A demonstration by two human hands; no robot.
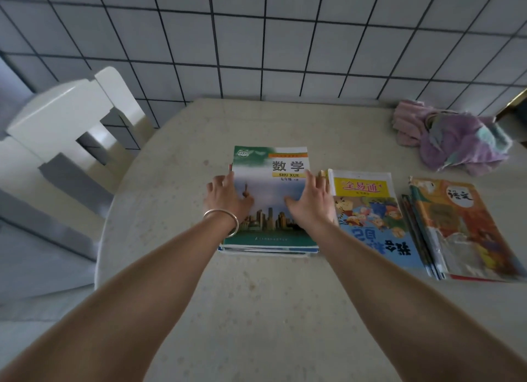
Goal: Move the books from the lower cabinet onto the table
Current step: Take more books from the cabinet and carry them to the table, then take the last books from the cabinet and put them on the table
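A stack of books topped by a green maths textbook [271, 165] lies on the beige table [256, 310], near its middle. My left hand [225, 196] rests on the stack's left edge, fingers spread, a silver bangle on the wrist. My right hand [309, 200] lies flat on the cover's right side, fingers apart. To the right lies a blue and yellow cartoon workbook [370, 219]. Further right sits another pile topped by an orange language textbook [462, 227]. The lower cabinet is out of view.
A crumpled purple and teal cloth [456, 136] lies at the table's back right. A white chair [65, 142] stands at the table's left. A tiled wall [256, 39] runs behind the table.
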